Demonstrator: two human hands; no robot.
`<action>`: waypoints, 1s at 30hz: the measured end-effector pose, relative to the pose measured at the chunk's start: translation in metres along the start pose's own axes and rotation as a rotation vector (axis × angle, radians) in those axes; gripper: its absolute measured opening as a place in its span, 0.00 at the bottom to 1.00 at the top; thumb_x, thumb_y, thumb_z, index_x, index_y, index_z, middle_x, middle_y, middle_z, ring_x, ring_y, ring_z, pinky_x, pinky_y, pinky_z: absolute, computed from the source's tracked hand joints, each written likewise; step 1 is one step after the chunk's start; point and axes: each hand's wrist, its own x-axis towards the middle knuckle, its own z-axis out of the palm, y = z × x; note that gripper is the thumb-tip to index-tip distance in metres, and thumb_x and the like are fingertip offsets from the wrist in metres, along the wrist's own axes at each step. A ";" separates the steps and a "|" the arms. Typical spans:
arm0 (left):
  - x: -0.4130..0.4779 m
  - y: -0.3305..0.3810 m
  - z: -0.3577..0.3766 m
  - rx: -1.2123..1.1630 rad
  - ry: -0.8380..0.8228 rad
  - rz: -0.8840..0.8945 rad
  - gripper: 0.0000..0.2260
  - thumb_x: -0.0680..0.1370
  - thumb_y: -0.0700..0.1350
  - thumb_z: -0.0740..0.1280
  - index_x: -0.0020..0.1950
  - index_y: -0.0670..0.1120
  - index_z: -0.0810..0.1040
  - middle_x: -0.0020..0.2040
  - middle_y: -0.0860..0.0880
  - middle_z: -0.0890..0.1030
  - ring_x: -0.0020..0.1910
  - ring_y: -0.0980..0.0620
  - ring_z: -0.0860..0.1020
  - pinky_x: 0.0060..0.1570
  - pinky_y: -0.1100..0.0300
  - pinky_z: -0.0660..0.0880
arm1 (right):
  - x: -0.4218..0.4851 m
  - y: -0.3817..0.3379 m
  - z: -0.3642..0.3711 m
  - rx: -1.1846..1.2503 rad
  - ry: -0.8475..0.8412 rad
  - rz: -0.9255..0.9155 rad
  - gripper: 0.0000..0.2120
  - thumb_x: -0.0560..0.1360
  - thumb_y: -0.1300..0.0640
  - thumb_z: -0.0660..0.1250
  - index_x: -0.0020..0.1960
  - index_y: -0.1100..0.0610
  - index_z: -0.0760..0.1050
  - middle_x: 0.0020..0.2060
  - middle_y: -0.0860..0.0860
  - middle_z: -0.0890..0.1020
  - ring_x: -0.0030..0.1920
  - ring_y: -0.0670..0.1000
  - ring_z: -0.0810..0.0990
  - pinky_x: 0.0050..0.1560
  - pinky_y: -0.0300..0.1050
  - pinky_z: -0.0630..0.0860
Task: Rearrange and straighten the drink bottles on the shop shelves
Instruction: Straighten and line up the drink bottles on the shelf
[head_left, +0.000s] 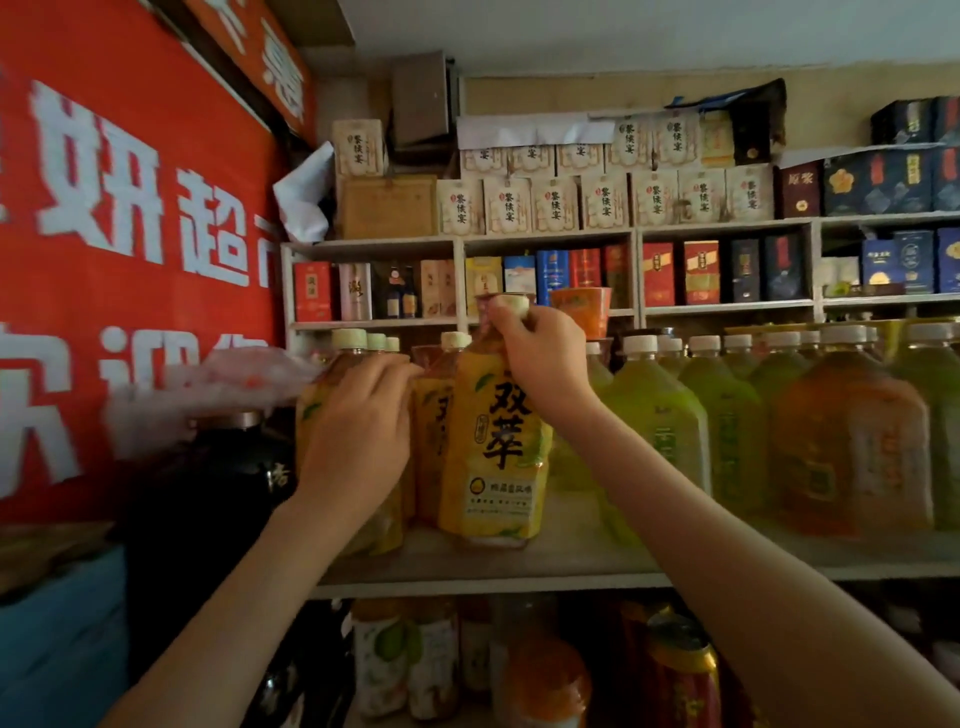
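My right hand (540, 358) was clamped on the cap of the yellow bottle (496, 447), directly below it, long axis upright, label facing me, at the shelf (519, 564) front. My left hand (358, 431) lay flat, fingers spread, against the left bottle (332, 415), just beside it. Right hand nearer; 1 nudge back probably aligned it.

Two bare forearms, no sleeves in view; left hand (358, 421) and right hand (540, 358) without gloves, rings or watch.
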 end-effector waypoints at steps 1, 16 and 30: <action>-0.004 -0.005 0.000 0.004 -0.021 0.009 0.14 0.76 0.38 0.60 0.60 0.42 0.76 0.60 0.45 0.76 0.60 0.48 0.75 0.61 0.59 0.68 | -0.001 0.003 0.009 0.004 0.005 0.002 0.17 0.77 0.45 0.63 0.37 0.57 0.75 0.29 0.47 0.76 0.28 0.44 0.72 0.27 0.35 0.66; -0.016 -0.016 0.017 0.120 -0.059 0.097 0.24 0.75 0.52 0.64 0.67 0.42 0.71 0.63 0.45 0.76 0.63 0.48 0.67 0.65 0.52 0.58 | -0.006 -0.001 0.046 -0.142 -0.241 -0.061 0.13 0.78 0.47 0.62 0.37 0.51 0.71 0.31 0.45 0.76 0.29 0.39 0.73 0.24 0.26 0.67; -0.012 0.079 0.042 -0.463 0.028 0.018 0.21 0.70 0.38 0.72 0.61 0.39 0.71 0.56 0.41 0.77 0.53 0.44 0.76 0.50 0.57 0.71 | -0.047 0.007 -0.035 -0.361 -0.140 -0.177 0.10 0.80 0.60 0.58 0.57 0.59 0.74 0.48 0.51 0.80 0.45 0.47 0.77 0.43 0.39 0.75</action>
